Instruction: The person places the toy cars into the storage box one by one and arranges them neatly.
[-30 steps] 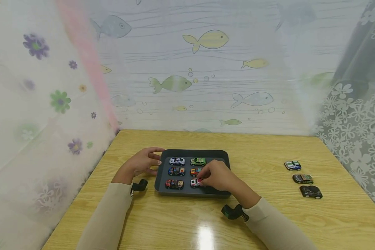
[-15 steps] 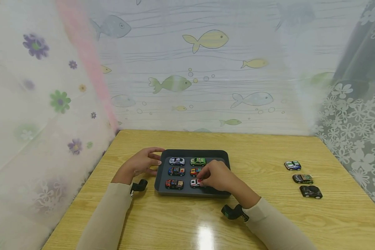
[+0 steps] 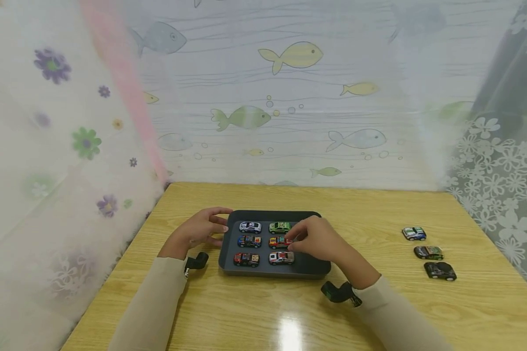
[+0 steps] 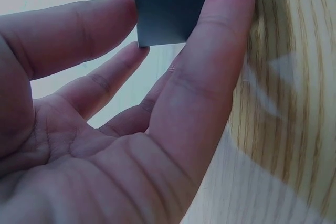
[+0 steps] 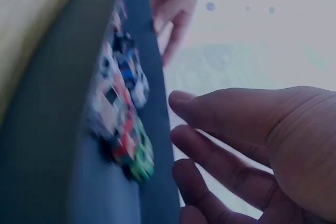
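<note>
Wood-grain table [image 3: 246,312] with a dark tray [image 3: 272,216] and, right of the tray, three toy cars [image 3: 428,252].

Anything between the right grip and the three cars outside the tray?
Only the tray's right wall: the right grip is over the inner side. Beyond that wall, nothing visible stands before the three cars.

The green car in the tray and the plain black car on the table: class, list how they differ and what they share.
The green car is brightly coloured; the black car is dark nearly all over. The green car stands in the tray; the black car stands on the table. The right hand is close to the green car; no hand is near the black car. Both are toy cars on their wheels.
</note>
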`<state>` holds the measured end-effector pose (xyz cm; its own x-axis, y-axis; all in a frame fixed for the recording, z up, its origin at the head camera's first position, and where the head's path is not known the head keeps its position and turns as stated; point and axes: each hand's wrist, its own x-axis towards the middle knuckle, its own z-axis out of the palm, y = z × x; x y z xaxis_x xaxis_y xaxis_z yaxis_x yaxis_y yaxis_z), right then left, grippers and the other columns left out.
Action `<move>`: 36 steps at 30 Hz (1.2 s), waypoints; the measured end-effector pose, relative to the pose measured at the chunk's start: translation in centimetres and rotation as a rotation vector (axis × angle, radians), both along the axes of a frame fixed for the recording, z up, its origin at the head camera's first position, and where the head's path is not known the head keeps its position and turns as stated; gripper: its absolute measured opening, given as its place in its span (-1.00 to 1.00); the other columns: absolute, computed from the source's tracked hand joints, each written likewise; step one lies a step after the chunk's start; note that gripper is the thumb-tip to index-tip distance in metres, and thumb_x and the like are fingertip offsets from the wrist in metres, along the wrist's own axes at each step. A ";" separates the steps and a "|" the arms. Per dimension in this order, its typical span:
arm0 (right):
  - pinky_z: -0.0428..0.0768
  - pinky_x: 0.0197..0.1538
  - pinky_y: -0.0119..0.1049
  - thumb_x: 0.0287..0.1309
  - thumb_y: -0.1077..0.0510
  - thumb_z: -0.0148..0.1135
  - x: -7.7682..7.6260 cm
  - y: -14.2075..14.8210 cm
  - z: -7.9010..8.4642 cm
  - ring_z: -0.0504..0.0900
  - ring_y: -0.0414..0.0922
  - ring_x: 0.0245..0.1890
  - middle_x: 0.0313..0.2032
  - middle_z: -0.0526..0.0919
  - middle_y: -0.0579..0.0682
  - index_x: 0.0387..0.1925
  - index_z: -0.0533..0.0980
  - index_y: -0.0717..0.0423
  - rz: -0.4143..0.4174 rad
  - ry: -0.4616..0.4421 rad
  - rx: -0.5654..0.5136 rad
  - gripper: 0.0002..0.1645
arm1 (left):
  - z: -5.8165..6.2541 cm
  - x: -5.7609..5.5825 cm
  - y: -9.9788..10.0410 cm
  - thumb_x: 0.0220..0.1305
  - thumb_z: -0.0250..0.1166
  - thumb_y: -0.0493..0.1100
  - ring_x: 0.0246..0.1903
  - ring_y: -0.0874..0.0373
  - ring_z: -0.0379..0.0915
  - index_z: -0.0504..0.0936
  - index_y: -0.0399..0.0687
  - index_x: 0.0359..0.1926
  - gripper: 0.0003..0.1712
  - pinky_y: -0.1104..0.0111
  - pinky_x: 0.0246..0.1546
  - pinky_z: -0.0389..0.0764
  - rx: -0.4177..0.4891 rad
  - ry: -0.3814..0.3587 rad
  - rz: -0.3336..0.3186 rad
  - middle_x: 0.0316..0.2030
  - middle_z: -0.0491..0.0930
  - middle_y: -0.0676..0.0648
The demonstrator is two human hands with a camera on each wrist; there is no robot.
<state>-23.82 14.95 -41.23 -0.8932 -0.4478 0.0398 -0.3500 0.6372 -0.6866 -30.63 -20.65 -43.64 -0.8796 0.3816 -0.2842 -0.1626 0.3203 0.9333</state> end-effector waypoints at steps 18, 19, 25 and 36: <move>0.72 -0.16 -0.17 0.28 -0.09 0.45 -0.1 10.5 2.4 0.73 0.02 -0.03 0.07 0.75 0.04 0.06 0.75 -0.10 -0.254 0.075 0.003 -0.64 | 0.1 0.1 0.0 0.50 0.20 -0.37 0.06 -0.14 0.64 0.28 0.03 0.56 -0.31 0.03 -0.13 0.79 -0.003 0.005 -0.015 0.37 0.36 -0.39; 0.72 -0.16 -0.17 0.29 -0.12 0.44 -0.1 11.1 2.3 0.73 0.03 -0.02 0.09 0.74 0.06 0.07 0.74 -0.10 -0.262 0.077 0.005 -0.62 | 0.1 0.1 0.0 0.50 0.20 -0.37 0.06 -0.13 0.64 0.29 0.04 0.55 -0.31 0.03 -0.13 0.79 -0.002 0.005 -0.015 0.37 0.36 -0.38; 0.72 -0.12 -0.10 0.31 -0.20 0.40 0.3 14.2 2.4 0.72 0.12 0.02 0.15 0.71 0.15 0.13 0.72 -0.03 -0.327 0.103 0.017 -0.51 | 0.0 0.1 0.0 0.49 0.22 -0.36 0.07 -0.13 0.64 0.29 0.05 0.55 -0.30 0.03 -0.12 0.79 0.004 -0.002 -0.011 0.37 0.36 -0.38; 0.64 -0.31 -0.17 0.31 -0.38 0.29 0.5 19.3 3.1 0.66 0.15 -0.16 0.20 0.63 0.30 0.26 0.62 0.05 -0.487 0.042 0.041 -0.26 | -0.2 -0.1 -0.3 0.49 0.22 -0.35 0.10 -0.16 0.63 0.28 0.07 0.56 -0.30 0.03 -0.10 0.79 -0.001 0.003 -0.017 0.38 0.36 -0.38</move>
<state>-23.29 34.23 -38.18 -0.9973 0.0193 0.0710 -0.0315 0.7596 -0.6497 -30.70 -20.90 -43.85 -0.8737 0.3963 -0.2820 -0.1542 0.3241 0.9334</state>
